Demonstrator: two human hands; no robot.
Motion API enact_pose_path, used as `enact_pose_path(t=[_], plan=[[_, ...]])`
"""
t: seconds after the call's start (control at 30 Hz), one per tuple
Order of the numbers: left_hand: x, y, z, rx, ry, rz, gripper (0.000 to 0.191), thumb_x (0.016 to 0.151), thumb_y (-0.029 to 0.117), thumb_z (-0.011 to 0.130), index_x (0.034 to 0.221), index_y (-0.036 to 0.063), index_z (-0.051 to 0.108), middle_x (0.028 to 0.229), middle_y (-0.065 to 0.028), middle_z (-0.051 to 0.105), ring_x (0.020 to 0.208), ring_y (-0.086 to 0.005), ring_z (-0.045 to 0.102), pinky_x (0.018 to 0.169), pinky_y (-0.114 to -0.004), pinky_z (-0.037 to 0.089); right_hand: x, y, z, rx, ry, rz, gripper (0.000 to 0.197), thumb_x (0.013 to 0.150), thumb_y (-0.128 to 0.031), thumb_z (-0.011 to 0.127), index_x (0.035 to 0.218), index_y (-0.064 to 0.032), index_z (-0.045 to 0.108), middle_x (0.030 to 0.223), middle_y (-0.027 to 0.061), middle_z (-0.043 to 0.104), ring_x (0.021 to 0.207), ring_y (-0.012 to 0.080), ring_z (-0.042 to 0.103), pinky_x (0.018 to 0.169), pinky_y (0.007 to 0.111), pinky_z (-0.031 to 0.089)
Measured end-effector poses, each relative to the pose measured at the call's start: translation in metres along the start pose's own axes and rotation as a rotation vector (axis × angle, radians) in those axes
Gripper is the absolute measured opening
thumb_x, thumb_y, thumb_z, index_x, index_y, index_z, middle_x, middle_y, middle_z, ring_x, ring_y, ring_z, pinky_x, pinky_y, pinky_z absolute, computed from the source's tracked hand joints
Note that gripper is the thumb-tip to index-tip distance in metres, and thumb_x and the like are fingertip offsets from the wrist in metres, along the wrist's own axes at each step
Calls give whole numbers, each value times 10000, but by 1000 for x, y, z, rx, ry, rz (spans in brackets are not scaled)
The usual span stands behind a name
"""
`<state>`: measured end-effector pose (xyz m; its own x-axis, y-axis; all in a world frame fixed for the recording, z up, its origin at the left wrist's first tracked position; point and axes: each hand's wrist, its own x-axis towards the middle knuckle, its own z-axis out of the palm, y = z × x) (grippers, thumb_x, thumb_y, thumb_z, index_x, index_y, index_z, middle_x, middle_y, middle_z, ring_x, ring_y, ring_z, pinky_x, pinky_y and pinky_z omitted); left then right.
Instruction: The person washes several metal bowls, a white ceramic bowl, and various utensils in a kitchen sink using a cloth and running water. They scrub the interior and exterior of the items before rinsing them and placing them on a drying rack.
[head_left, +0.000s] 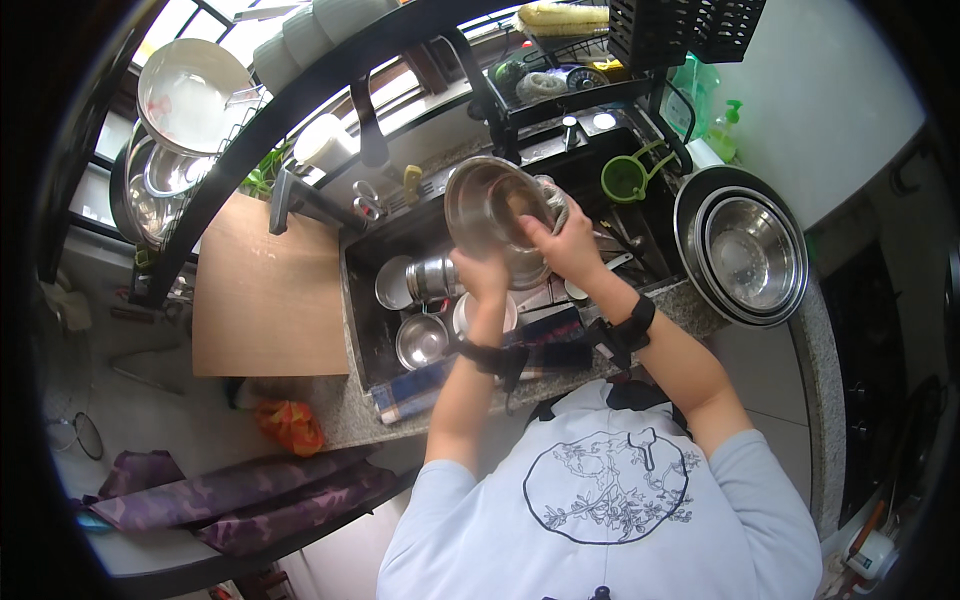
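Observation:
Over the black sink (358, 330) a shiny stainless steel bowl (474, 196) is tilted with its inside partly towards me. My left hand (481, 276) grips its near lower rim, slightly blurred. On the right side, my right hand (568, 238) has its thumb at the bowl's inner wall and holds a grey scrubbing pad (553, 201) against the rim. Below the hands in the sink are a small metal bowl (422, 341), a metal cup (429, 279), a white bowl (393, 282) and another pale bowl (510, 313) partly covered by my left arm.
Nested metal basins (750, 259) stand on the counter at right. A green strainer (624, 178) sits at the sink's far right. A brown board (270, 300) lies left of the sink, beneath a black dish rack (300, 75). A checked cloth (420, 390) drapes the front edge.

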<state>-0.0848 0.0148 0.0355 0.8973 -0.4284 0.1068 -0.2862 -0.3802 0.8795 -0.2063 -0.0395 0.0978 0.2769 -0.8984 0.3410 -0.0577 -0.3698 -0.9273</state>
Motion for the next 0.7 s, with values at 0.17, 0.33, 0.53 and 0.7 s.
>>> enact_pose_path(t=[0.17, 0.33, 0.53, 0.7], plan=[[7, 23, -12, -289, 73, 250, 522, 749, 344, 635, 1055, -10, 403, 969, -185, 562, 854, -282, 571, 775, -364, 427, 5, 36, -8, -9, 175, 252, 253, 684, -179, 614, 861, 1, 600, 770, 185, 616, 741, 347, 596, 679, 378, 458], [23, 20, -14, -790, 338, -40, 206, 875, 228, 488, 810, 40, 437, 713, -70, 533, 552, -118, 499, 465, -256, 409, -4, 61, -8, 273, 336, 515, 234, 747, -85, 586, 935, 53, 569, 864, 95, 607, 738, 170, 569, 648, 301, 437], [20, -2, -20, -512, 178, 121, 380, 880, 250, 479, 551, 80, 396, 501, 36, 399, 422, -66, 340, 400, -234, 299, 2, 62, -13, 384, 474, 525, 263, 723, -159, 597, 809, 89, 592, 765, 141, 623, 684, 189, 579, 633, 324, 438], [3, 0, -22, -893, -442, -328, 315, 871, 360, 469, 950, 60, 527, 803, -36, 570, 697, -100, 538, 558, -249, 444, -2, 63, -6, 263, 489, 572, 268, 724, -164, 603, 819, 87, 597, 779, 158, 627, 704, 207, 592, 640, 330, 442]])
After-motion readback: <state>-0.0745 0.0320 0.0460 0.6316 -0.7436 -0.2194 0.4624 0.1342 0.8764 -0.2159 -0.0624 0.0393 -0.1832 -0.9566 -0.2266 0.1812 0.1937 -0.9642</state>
